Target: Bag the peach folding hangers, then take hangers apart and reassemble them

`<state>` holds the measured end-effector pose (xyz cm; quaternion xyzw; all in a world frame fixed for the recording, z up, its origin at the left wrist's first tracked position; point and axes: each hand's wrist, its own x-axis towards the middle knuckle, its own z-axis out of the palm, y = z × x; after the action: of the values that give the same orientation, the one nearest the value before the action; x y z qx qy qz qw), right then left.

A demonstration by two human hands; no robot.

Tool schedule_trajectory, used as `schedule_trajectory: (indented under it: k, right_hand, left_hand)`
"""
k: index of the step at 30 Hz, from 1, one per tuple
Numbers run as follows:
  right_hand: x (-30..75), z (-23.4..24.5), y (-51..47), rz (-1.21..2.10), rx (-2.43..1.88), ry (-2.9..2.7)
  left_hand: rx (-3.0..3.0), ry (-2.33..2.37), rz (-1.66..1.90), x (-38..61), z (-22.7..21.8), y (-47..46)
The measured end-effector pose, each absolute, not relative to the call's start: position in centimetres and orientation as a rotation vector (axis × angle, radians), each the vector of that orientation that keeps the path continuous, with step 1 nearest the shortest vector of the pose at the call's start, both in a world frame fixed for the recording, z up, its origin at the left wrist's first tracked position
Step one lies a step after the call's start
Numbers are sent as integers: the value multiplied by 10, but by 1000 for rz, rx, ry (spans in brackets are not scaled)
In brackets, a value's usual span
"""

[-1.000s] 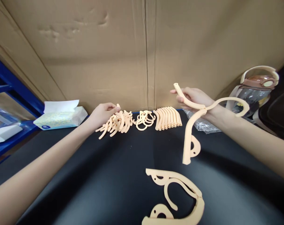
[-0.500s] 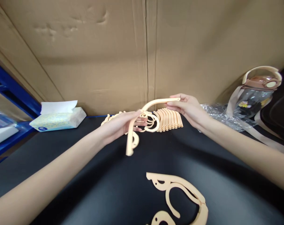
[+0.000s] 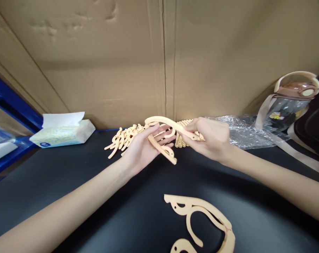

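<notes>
From the head view, my bare left hand is at the left end of the cream, curved, plastic-looking hanger frame, its palm showing, thumb laid across the frame, fingers spread and reaching behind it. My bare right hand pinches the frame's right end, its back showing, fingers curled. My bare left forearm slants in from below left of the frame, my bare right forearm from below right.
</notes>
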<state>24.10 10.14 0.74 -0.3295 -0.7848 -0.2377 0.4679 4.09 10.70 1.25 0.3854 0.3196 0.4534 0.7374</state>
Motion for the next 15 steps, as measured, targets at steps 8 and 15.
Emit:
schedule_trajectory:
  k: [8,15]
  right_hand:
    - [239,15,101,-562,-878,-1772]
    - [248,19,113,-244,-1104,-1632]
  left_hand:
    - [834,571,968,35,22,102]
    - [829,624,1058,36,25,103]
